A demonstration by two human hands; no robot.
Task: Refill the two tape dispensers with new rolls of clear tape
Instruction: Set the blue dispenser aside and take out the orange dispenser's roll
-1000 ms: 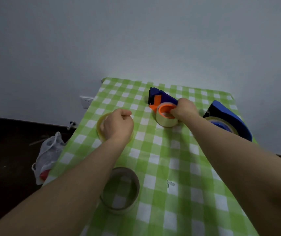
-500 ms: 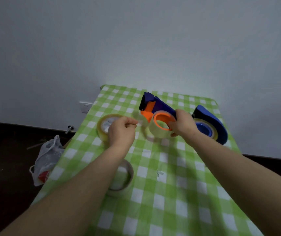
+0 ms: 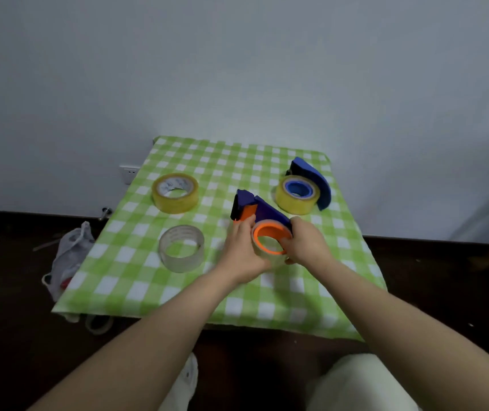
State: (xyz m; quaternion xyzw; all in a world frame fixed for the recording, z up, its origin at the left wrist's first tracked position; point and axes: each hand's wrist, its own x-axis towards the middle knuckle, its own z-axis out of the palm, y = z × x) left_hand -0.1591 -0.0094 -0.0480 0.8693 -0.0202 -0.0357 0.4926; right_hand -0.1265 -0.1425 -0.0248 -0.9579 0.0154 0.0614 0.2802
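Observation:
A blue tape dispenser with an orange hub (image 3: 262,216) sits mid-table, a nearly used-up clear roll around its hub. My left hand (image 3: 241,252) grips the roll's left side, fingers reaching toward the orange flap. My right hand (image 3: 305,243) grips its right side. A second blue dispenser (image 3: 311,180) at the back right carries a yellowish roll (image 3: 292,198) on its blue hub. A full yellowish tape roll (image 3: 175,197) lies at the back left. A thin clear roll or empty core (image 3: 181,248) lies in front of it.
The table has a green-and-white checked cloth (image 3: 136,286) and stands against a white wall. A white plastic bag (image 3: 70,256) lies on the dark floor at the left. My light-trousered knees and a white shoe (image 3: 185,378) show below the table's front edge.
My view has pulled back and down, showing the whole table. My left hand left the yellowish roll and crossed right to the orange-hub dispenser, which both hands now hold nearer to me.

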